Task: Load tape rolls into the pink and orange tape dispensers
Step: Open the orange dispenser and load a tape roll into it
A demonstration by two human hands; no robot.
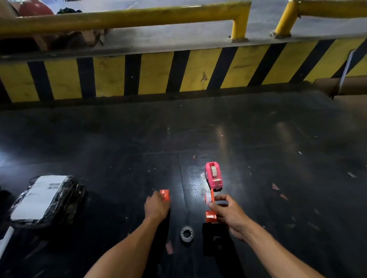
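Observation:
A pink tape dispenser (213, 178) stands on the black floor with a tape roll seated in it. My right hand (229, 213) grips an orange dispenser piece (211, 215) just in front of the pink one; a white hub (208, 197) with an orange edge shows above my fingers. My left hand (156, 206) holds a second orange piece (165, 195) a little to the left. A loose clear tape roll (186, 233) lies flat on the floor between my forearms.
A parcel wrapped in black plastic with a white label (45, 199) lies at the left. A yellow-and-black striped kerb (154, 74) with yellow railings (118, 17) runs across the back. Brown cardboard (353, 89) sits at the far right. Small scraps litter the floor.

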